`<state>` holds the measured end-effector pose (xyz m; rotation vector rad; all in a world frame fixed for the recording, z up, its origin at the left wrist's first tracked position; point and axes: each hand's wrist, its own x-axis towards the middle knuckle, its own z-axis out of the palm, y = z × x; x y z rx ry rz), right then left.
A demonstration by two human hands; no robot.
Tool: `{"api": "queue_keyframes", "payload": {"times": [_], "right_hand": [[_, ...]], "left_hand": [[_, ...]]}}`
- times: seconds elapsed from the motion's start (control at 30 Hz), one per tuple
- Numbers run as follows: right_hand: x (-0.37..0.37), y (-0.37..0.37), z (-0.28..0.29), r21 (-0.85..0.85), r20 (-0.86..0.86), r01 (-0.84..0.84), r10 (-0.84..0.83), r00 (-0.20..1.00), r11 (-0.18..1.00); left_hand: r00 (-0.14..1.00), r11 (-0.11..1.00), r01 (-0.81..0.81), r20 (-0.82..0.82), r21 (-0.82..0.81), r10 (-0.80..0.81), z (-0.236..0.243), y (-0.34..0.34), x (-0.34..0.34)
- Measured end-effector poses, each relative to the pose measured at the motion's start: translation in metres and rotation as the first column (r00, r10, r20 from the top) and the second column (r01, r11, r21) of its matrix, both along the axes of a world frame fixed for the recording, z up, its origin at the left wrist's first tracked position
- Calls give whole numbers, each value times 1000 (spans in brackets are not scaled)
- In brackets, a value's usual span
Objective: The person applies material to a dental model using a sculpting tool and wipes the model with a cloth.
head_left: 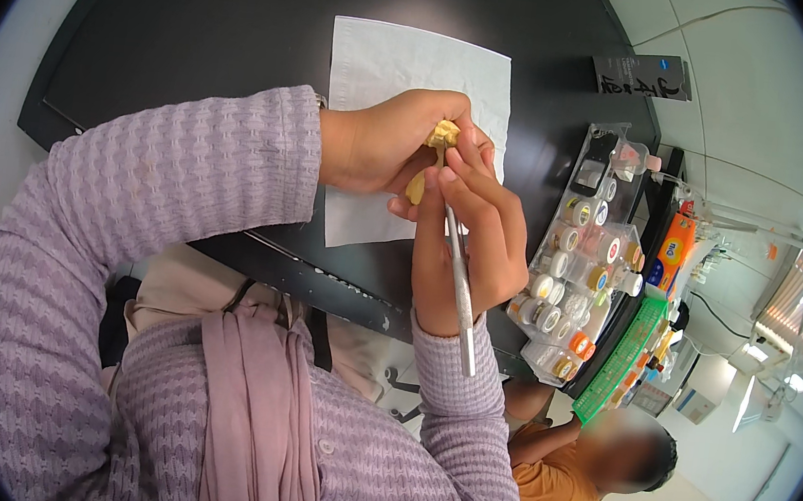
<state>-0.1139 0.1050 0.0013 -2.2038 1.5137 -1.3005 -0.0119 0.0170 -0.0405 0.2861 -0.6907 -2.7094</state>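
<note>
My left hand (388, 142) is closed around a small, lumpy yellow piece (443, 134) that looks like a dental cast. A smooth yellow part also shows lower down between the fingers; whether it belongs to the same piece I cannot tell. Pinched like a pen in my right hand (491, 235) is a slim metal carving tool (459, 301). Its handle slants down toward my right wrist. The tip is at the yellow piece, partly hidden by fingers. Both hands meet above a white paper sheet (422, 57) on the dark table.
The black table (239, 28) has a chipped front edge. On its right stands a clear organizer with several lidded jars (567, 239) and a phone (591, 168). Beyond are a green basket (620, 362), an orange box (678, 245) and a dark box (640, 75). A person in orange (553, 487) sits at the right.
</note>
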Motion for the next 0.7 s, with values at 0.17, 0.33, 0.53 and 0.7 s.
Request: {"api": "queue_keyframes", "payload": {"times": [0.17, 0.33, 0.53, 0.7], "right_hand": [[-4, -4, -1, -33, -80, 14, -16, 997, 999], [-4, -3, -3, -13, 18, 19, -19, 1000, 1000], [-5, -4, -5, -41, -5, 15, -15, 1000, 999], [-3, -3, -7, -22, 51, 38, -37, 998, 999]], "left_hand": [[1000, 999, -1, 15, 42, 1, 4, 0, 1], [1000, 1000, -11, 30, 27, 11, 4, 1, 2], [1000, 1000, -23, 16, 7, 23, 0, 0, 0], [999, 1000, -19, 38, -12, 20, 2, 1, 1]]}}
